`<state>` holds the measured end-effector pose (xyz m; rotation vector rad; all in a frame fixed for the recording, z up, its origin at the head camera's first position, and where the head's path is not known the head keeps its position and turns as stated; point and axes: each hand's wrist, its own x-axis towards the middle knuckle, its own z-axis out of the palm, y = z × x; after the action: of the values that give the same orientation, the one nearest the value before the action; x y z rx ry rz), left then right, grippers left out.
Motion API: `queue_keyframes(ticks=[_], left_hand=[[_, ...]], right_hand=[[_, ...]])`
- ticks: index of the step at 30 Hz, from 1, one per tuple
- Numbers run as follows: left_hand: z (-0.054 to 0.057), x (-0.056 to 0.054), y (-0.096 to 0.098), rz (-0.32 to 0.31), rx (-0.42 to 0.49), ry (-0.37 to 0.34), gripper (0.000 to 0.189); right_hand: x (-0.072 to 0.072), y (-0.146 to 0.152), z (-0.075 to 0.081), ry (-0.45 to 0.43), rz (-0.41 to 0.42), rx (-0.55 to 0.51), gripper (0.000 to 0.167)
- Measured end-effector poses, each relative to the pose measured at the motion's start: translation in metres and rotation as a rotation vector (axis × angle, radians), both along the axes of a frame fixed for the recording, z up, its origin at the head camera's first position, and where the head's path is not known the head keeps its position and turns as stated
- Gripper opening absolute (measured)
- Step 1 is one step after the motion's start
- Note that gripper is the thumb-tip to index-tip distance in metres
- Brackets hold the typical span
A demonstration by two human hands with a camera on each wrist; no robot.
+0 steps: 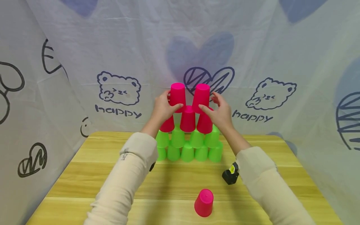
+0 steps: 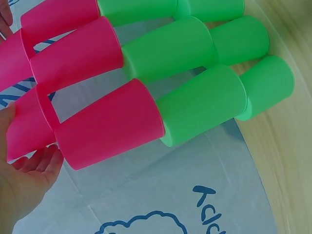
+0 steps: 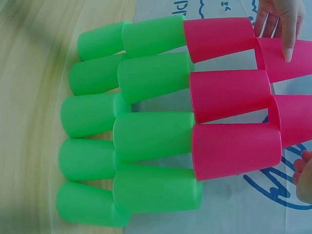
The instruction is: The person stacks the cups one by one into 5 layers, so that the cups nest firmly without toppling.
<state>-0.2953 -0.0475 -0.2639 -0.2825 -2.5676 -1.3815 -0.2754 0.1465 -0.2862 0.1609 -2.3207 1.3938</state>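
Upside-down cups form a tiered pyramid. My left hand (image 1: 163, 107) grips the upper left pink cup (image 1: 177, 95), thumb on its near side and fingers at its outer side. Beside the upper right pink cup (image 1: 202, 96) is my right hand (image 1: 221, 112); its thumb overlaps the cup, while its loosely bent fingers stand off to the right. Both upper cups rest on a row of three pink cups (image 3: 229, 95). Under these come two rows of green cups (image 3: 153, 136), the lowest standing on the table.
One more pink cup (image 1: 203, 203) stands upside down near the front of the wooden table (image 1: 112, 181). A black device with a yellow mark (image 1: 231, 173) shows at the right wrist. Behind the pyramid hangs a printed cloth (image 1: 157, 56), with further cloth on both sides.
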Motion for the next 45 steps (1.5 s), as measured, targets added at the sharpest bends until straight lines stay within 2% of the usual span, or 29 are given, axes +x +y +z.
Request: queue_keyframes(ticks=[12,22,31,35,39,45], left_hand=[[-0.006,-0.001,-0.007,-0.017,-0.003,-0.007,0.066],[-0.012,-0.004,-0.015,-0.034,0.037,0.019,0.067],[-0.008,-0.005,-0.018,-0.050,0.048,-0.003,0.069],[-0.006,-0.005,-0.017,-0.050,0.053,-0.005,0.070],[-0.005,-0.005,-0.017,-0.045,0.058,-0.008,0.071],[-0.005,-0.006,-0.019,-0.044,0.058,-0.013,0.071]], right_hand=[[0.017,0.019,-0.011,0.074,-0.008,-0.083,0.063],[0.042,0.037,-0.038,0.143,0.030,-0.005,0.062],[0.063,0.042,-0.062,0.167,0.056,-0.057,0.056],[0.074,0.041,-0.070,0.177,0.062,-0.009,0.055],[0.084,0.040,-0.081,0.202,0.101,0.069,0.055],[0.096,0.039,-0.095,0.187,0.192,0.019,0.053]])
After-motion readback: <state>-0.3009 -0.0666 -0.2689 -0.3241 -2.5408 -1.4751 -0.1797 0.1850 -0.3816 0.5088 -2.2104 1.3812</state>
